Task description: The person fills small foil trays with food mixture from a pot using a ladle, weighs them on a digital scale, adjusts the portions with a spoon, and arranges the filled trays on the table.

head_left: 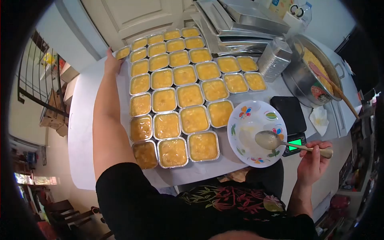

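My left hand (113, 63) is stretched to the far left of the table, its fingers gripping the side of a small square foil cup (123, 53) of yellow filling. That cup sits beside rows of similar filled foil cups (185, 75). In my right hand (313, 163) is a large metal spoon (269, 140), closed in by its handle. The spoon's bowl, smeared with residue, hangs over a white flowered bowl (250, 114). A little yellow liquid wets the bowl's bottom. A black kitchen scale (289, 115) with a lit green display is partly hidden by the bowl.
A big metal pot (297, 80) of yellow mixture stands at the right, a wooden-handled ladle (346, 102) leaning out. Metal trays (240, 24) and a stack of foil cups (275, 60) stand behind. Crumpled paper (319, 120) lies near the pot. The white table's (86, 120) edge runs along the left.
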Demonstrator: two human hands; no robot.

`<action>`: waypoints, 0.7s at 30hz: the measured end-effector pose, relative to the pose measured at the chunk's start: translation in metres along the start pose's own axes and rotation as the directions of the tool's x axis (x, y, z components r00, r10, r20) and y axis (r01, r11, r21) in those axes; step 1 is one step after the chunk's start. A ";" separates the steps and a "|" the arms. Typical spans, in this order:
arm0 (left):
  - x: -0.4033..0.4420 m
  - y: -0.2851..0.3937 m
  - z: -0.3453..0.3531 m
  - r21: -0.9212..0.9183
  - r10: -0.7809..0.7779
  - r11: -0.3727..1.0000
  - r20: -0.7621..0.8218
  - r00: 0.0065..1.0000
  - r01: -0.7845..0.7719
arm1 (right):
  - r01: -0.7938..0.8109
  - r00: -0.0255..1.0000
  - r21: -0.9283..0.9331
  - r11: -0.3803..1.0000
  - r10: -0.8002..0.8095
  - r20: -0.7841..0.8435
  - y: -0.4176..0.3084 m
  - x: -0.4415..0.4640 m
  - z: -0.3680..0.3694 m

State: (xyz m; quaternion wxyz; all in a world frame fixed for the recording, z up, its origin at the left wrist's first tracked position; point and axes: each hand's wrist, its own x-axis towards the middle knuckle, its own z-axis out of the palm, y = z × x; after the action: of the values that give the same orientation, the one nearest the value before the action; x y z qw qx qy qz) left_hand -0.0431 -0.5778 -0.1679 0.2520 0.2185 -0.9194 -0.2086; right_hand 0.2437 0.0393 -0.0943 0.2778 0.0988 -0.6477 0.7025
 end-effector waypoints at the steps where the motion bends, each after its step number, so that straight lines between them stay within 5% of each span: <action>1: 0.008 -0.001 0.005 0.017 0.022 1.000 -0.010 1.000 -0.021 | -0.001 1.000 -0.005 1.000 0.001 -0.003 0.001 0.000 0.002; 10: 0.031 -0.006 0.014 0.099 -0.023 0.995 0.153 0.988 0.008 | -0.060 0.996 -0.038 0.997 0.062 0.057 0.016 0.000 0.014; 13: 0.045 -0.031 0.028 0.156 0.086 0.983 0.092 0.992 -0.100 | -0.065 0.997 -0.033 0.997 0.067 0.047 0.017 0.000 0.015; 16: 0.034 -0.028 0.024 0.098 -0.003 0.995 0.063 0.998 -0.003 | -0.053 0.997 -0.044 0.998 0.055 0.052 0.019 0.000 0.015; 19: 0.023 0.002 0.010 -0.411 -0.325 0.856 0.045 0.945 0.314 | -0.060 0.997 -0.026 0.998 0.061 0.043 0.018 -0.001 0.012; 21: 0.047 -0.022 0.030 -0.381 -0.324 0.867 0.057 0.945 0.320 | -0.062 0.998 -0.029 0.998 0.063 0.026 0.018 -0.002 0.012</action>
State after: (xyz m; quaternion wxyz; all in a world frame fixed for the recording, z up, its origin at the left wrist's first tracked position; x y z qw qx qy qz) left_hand -0.0894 -0.6117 -0.1851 0.2559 0.3157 -0.8098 -0.4232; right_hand 0.2332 0.0275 -0.1088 0.2482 0.0840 -0.6639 0.7005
